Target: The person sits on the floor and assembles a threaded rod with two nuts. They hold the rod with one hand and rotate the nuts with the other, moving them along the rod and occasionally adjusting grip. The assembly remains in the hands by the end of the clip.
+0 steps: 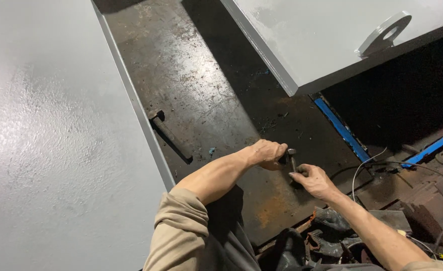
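Our left arm reaches out from the near edge toward the far right, sleeve pushed up above the elbow, forearm bare. Our left hand (267, 153) is curled into a loose fist, knuckles up, fingers folded under and closed. Our right arm comes in from the near right corner, forearm bare, angled toward the left. Our right hand (313, 181) sits just beside the left one, palm down, fingers bent, fingertips pinched toward the other hand.
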